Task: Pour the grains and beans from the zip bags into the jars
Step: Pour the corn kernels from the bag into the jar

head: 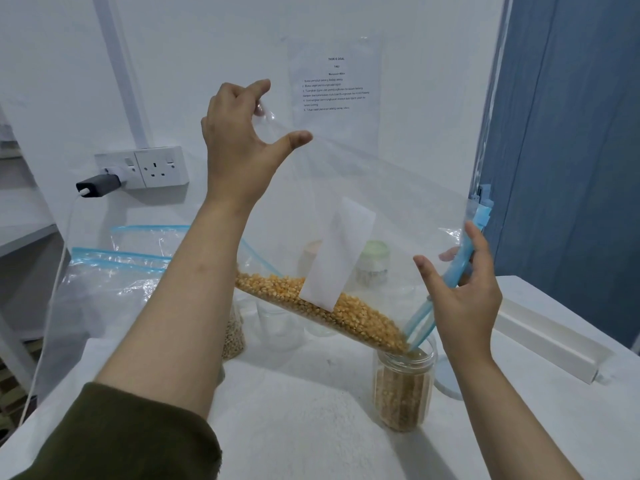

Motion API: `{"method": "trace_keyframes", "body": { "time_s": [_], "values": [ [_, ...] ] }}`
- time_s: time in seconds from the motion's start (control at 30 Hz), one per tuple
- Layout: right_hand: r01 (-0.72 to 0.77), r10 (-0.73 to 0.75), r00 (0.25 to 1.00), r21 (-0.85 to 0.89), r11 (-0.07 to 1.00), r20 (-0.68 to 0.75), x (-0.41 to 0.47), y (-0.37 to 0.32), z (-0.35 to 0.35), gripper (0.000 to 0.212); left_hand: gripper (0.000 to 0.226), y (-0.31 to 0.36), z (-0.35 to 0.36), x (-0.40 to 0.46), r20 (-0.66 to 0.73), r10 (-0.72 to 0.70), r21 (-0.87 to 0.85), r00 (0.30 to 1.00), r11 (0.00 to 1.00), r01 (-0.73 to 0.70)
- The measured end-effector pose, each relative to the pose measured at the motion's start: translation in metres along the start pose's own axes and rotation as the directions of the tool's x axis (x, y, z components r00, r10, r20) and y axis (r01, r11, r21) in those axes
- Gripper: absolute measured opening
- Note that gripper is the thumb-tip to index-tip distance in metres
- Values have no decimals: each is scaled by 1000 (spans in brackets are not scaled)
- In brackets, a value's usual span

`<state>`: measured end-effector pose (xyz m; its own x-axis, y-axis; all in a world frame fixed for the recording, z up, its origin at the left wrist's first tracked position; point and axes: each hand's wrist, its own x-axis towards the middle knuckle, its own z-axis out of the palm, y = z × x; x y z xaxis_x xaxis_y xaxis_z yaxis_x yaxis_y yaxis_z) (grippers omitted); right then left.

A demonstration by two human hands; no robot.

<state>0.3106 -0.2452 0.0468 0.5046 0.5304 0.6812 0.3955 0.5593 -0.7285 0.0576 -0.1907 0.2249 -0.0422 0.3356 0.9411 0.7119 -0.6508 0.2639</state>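
Left hand (239, 140) pinched the raised bottom corner of the clear zip bag (363, 188) at about 11 o'clock, while the right hand (464, 292) curled loosely around its blue zip mouth at 4 o'clock, the yellow corn kernels (322, 306) lying along the low edge and running into the open jar (403, 389) at 5 o'clock. Bag judged limp, slippery, light but bottom-heavy with loose grain, so best held at corner and zip rim. White table (294, 427) carried emptied bags (114, 271) at 9 o'clock, more jars behind; white wall with a socket (161, 166) and an instruction sheet (334, 83) at 12.
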Motion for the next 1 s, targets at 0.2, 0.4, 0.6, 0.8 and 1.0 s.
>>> {"method": "trace_keyframes", "body": {
  "time_s": [0.2,0.4,0.6,0.8,1.0],
  "values": [
    [-2,2,1000,1,1000,-2,1,1,-1,74,81,2,1,1,3,-1,8,1000,1000,1],
    [-2,2,1000,-6,1000,4,1,1,0,72,81,3,1,1,5,-9,4,1000,1000,9],
    [-1,1,1000,-22,1000,-4,2,3,0,70,82,3,2,1,11,-10,5,1000,1000,10],
    [-1,1,1000,-19,1000,-10,4,2,1,69,81,2,3,3,18,-14,8,1000,1000,14],
    [-4,4,1000,-18,1000,-12,6,5,4,69,80,1,4,4,23,-13,15,1000,1000,12]
  ]
}}
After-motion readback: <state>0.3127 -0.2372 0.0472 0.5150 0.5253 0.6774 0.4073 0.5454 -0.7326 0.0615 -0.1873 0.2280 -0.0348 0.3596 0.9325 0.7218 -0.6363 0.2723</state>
